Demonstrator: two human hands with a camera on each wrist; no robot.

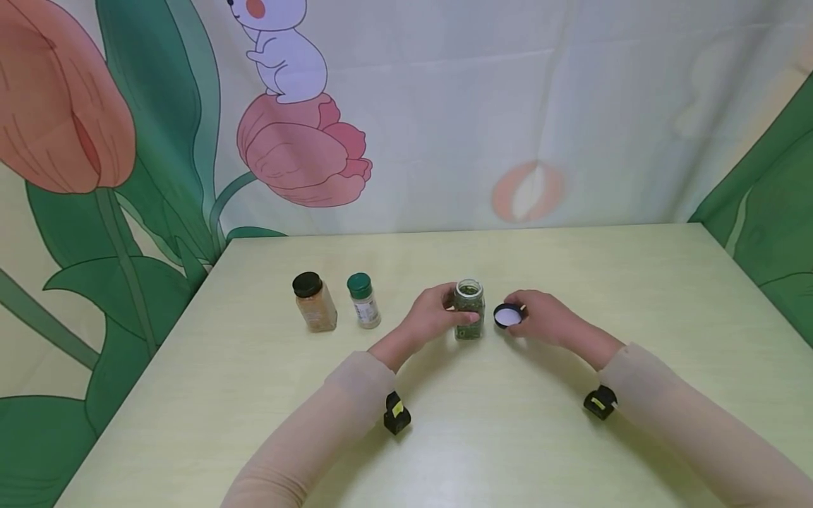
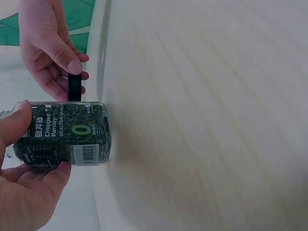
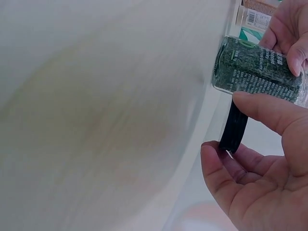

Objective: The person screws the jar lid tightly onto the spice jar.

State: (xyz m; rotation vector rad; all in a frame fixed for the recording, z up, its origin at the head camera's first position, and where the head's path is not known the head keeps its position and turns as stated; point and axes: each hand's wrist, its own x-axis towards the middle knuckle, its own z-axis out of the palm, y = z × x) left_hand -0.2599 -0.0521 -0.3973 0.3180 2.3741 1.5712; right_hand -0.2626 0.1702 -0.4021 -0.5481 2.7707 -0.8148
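Note:
A glass jar of chopped parsley stands upright and uncapped, its open mouth facing up. My left hand grips it from the left, thumb across the front. In the left wrist view, the jar shows its printed label and barcode, with green flakes inside. Just to the right of the jar, my right hand pinches a black screw lid by its rim, the white inner side turned up toward the head camera. The right wrist view shows the lid edge-on between thumb and fingers, apart from the jar.
Left of my hands stand a black-capped jar of tan contents and a smaller green-capped shaker. All are on a pale wooden table. A curtain printed with flowers hangs right behind the table's far edge.

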